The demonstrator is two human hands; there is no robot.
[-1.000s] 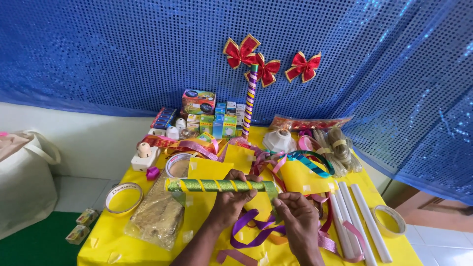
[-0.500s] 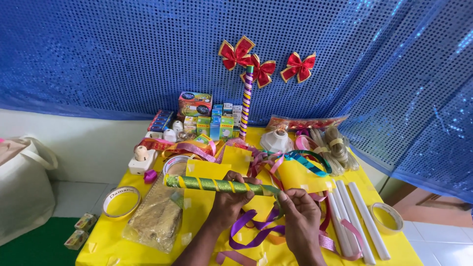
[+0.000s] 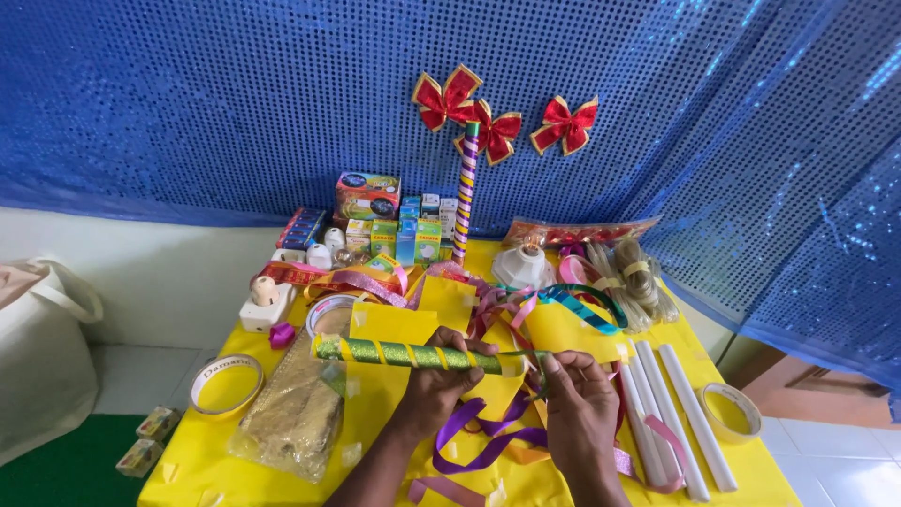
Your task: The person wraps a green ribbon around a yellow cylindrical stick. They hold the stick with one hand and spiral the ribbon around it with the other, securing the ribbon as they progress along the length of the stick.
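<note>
My left hand (image 3: pixel 439 383) grips a green glitter stick wound with a gold ribbon spiral (image 3: pixel 404 354), held level above the yellow table (image 3: pixel 235 451). My right hand (image 3: pixel 574 402) is at the stick's right end, its fingertips pinching the green ribbon end (image 3: pixel 539 362) there. Loose purple ribbon (image 3: pixel 479 441) lies under both hands, with yellow paper sheets (image 3: pixel 441 310) just behind the stick.
A tape roll (image 3: pixel 225 382) and a bag of gold material (image 3: pixel 296 413) lie at left. White tubes (image 3: pixel 671 413) and another tape roll (image 3: pixel 732 411) lie at right. Small boxes (image 3: pixel 389 225) and a striped stick (image 3: pixel 465 192) stand at the back. Red bows (image 3: pixel 488 117) hang on the blue sequin backdrop.
Both hands and the stick stay in nearly the same place; the right fingers have shifted slightly at the stick's right end. The camera view has tilted a little.
</note>
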